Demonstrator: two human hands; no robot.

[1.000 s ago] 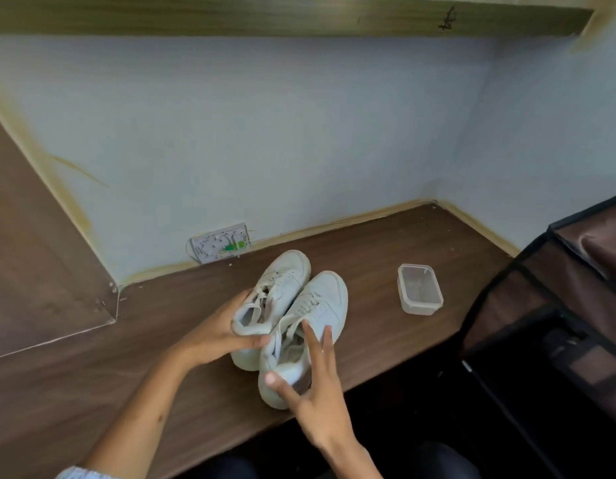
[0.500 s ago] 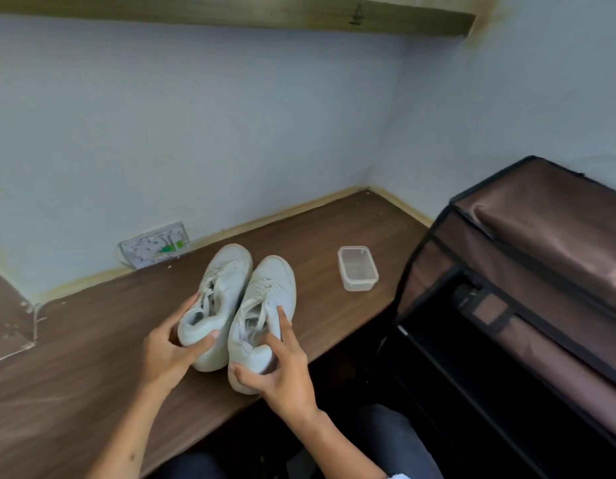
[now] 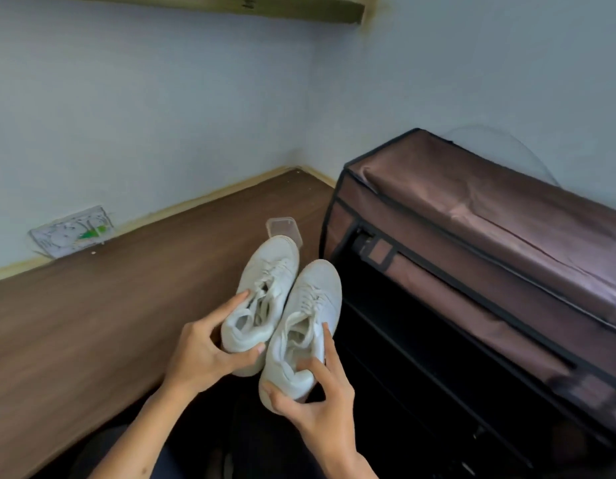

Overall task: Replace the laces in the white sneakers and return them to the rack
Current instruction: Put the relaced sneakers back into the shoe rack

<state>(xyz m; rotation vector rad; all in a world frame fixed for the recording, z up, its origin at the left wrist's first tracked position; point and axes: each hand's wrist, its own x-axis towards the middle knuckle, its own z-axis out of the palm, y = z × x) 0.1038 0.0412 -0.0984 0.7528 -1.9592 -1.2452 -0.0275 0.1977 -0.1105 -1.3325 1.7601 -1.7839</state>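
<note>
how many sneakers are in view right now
2. One sneaker is held by the left hand, the other sneaker by the right hand, side by side beside the rack.

We have one wide-angle view, worn on the head, looking forward and down. It sits close above both hands and the sneakers, takes in the wooden counter [image 3: 109,305] to the left, the brown fabric rack [image 3: 489,243] to the right, and the wall corner beyond.

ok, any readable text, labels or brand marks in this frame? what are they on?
None readable.
Wall plate: green and dark marks, too blurred to read.
Shelf: dark scrawl on its front edge, not legible.
Left sneaker, right sneaker, plastic container, shoe rack: no visible text.
</note>
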